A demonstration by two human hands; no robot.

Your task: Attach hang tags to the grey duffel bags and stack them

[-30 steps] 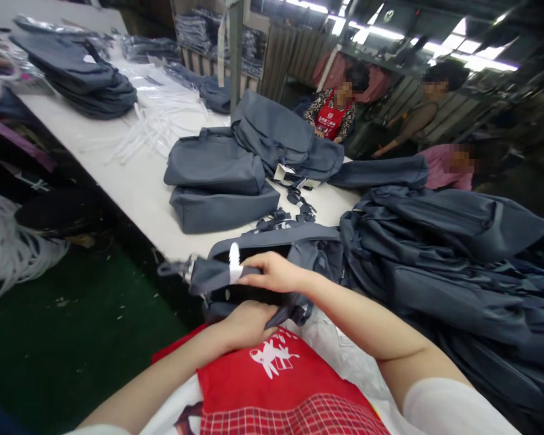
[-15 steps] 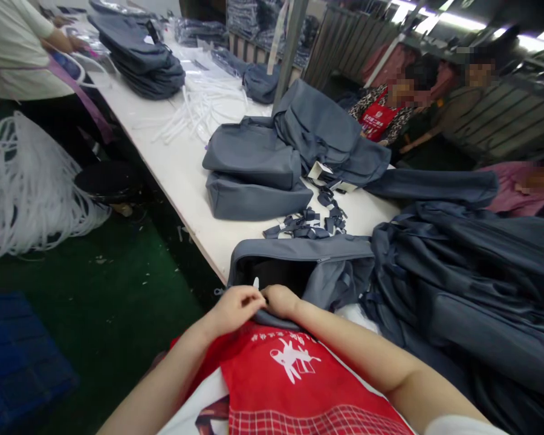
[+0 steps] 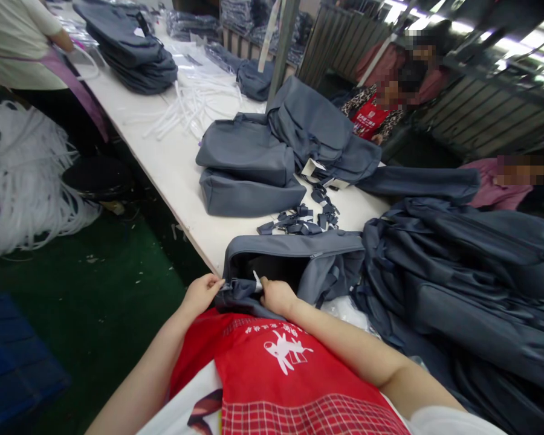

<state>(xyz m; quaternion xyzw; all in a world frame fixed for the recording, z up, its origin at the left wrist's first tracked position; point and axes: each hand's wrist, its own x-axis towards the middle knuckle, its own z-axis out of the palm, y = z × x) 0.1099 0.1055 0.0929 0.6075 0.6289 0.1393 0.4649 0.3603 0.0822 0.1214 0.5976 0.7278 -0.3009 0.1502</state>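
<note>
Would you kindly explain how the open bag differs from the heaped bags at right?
The open bag gapes, dark inside; the heaped bags lie slumped together. The left hand and right hand are at the open bag, neither on the heaped bags. Shared: grey-blue colour.

Bag (image 3: 294,244) — inside lost in shadow, apron lettering (image 3: 255,330) too small to read, pale-shirted co-worker (image 3: 13,45) — head cut off
</note>
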